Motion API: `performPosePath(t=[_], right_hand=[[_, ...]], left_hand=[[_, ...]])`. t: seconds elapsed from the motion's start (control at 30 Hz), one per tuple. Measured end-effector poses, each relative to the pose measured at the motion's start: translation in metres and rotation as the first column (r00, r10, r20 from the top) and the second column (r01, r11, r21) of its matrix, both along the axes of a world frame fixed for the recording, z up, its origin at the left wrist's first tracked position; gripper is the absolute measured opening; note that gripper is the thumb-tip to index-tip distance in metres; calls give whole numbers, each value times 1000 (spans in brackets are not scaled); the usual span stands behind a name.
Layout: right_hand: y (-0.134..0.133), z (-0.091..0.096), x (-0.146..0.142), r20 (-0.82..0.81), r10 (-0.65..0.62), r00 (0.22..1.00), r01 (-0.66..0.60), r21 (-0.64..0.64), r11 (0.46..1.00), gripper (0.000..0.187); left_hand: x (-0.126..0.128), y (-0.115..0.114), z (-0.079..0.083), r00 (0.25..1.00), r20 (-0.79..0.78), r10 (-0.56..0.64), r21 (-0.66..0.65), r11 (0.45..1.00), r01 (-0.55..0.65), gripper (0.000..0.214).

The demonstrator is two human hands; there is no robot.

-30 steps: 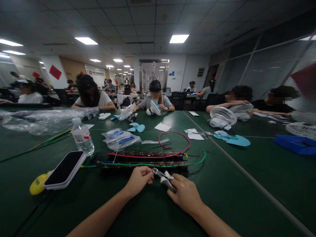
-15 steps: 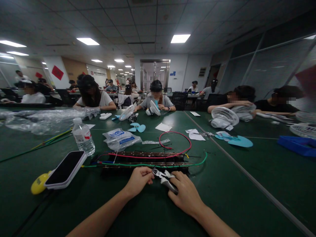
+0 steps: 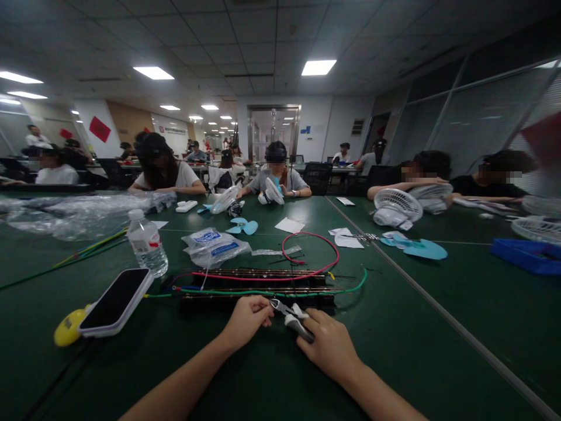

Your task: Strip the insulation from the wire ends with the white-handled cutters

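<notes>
My right hand [image 3: 328,339] is wrapped around the grey-and-white handles of a pair of pliers [image 3: 294,318], whose jaws point left. At the jaw tips, my left hand [image 3: 249,318] is closed in a pinch; whatever lies between its fingers is too small to make out. Just beyond both hands lies a black rail assembly [image 3: 258,301] with copper-coloured strips. A green wire [image 3: 263,294] runs along it and curls up at the right. Behind that, a red wire [image 3: 337,251] bends into a loop.
On the left are a phone [image 3: 114,301], a yellow object [image 3: 68,328] and a water bottle [image 3: 147,245]. Plastic bags [image 3: 214,245] lie behind the rails. Fan heads [image 3: 397,207], blue fan blades [image 3: 425,248] and a blue tray [image 3: 526,254] sit farther right. Several people work around the table.
The pliers' handles and jaws have come closer together as my right hand squeezed. My left hand has stayed in nearly the same place.
</notes>
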State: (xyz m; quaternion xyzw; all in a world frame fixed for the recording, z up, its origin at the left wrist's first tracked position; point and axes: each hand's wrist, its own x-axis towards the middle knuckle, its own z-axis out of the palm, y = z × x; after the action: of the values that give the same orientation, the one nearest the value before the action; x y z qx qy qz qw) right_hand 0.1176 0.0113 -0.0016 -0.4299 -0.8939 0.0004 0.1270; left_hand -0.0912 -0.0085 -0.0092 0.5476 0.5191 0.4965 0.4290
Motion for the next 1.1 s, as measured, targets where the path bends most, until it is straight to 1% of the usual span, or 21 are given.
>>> performPosePath(t=[0.17, 0.3, 0.53, 0.73, 0.97, 1.1], right_hand=[[-2, 1, -1, 28, -23, 999, 23, 13, 1000, 22], [-2, 2, -1, 29, -14, 999, 14, 6, 1000, 22], [2, 7, 2, -43, 61, 997, -61, 7, 998, 21], [3, 4, 3, -97, 88, 991, -88, 9, 996, 19], [3, 5, 3, -38, 55, 998, -56, -23, 998, 19], [2, 10, 4, 14, 54, 998, -53, -59, 997, 19]], left_hand=[[0, 1, -2, 1000, 17, -11, 6, 1000, 11, 12], [-2, 2, -5, 1000, 15, -23, 3, 1000, 23, 14], [-2, 0, -4, 1000, -11, -4, 13, 1000, 4, 18], [-3, 1, -4, 1000, 1, 2, 23, 1000, -2, 23], [-5, 2, -9, 1000, -23, -6, 2, 1000, 6, 21], [-5, 2, -6, 999, -45, -13, 0, 1000, 13, 21]])
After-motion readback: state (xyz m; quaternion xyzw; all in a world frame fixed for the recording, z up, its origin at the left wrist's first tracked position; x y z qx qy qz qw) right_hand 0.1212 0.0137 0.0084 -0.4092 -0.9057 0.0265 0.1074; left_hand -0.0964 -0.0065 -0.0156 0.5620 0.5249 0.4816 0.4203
